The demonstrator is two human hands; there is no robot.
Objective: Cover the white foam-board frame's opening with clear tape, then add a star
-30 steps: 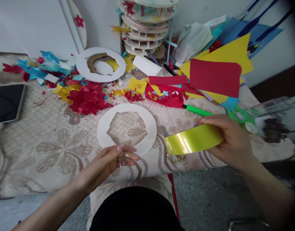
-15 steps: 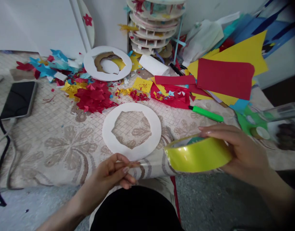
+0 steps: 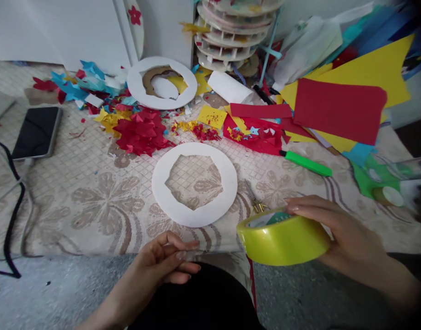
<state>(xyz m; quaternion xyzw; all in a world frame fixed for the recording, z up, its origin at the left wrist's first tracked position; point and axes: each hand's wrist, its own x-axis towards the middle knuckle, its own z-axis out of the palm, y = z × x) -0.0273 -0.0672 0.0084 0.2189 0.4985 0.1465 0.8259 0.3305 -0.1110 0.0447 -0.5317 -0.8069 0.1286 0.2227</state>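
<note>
My right hand (image 3: 337, 233) grips a big roll of yellow-green tape (image 3: 282, 240) at the lower right, near the cloth's front edge. My left hand (image 3: 165, 263) is low in the middle, its fingers pinched on the clear free end of the tape (image 3: 193, 251), which stretches toward the roll. Just beyond both hands a white foam ring (image 3: 194, 183) with a ragged cut-out lies flat on the patterned cloth (image 3: 93, 197). Small gold-handled scissors (image 3: 254, 201) lie between the ring and the roll.
A second white ring (image 3: 162, 82), red paper scraps (image 3: 141, 130), blue scraps (image 3: 79, 82) and a stack of rings (image 3: 231, 32) sit at the back. Red and yellow sheets (image 3: 337, 110) and a green marker (image 3: 306, 163) lie right. A phone (image 3: 36, 133) and black cable (image 3: 11, 220) lie left.
Both hands have dropped toward me, off the ring. The tape roll has tilted so its inner core shows. The scissors, hidden under the roll before, are now uncovered.
</note>
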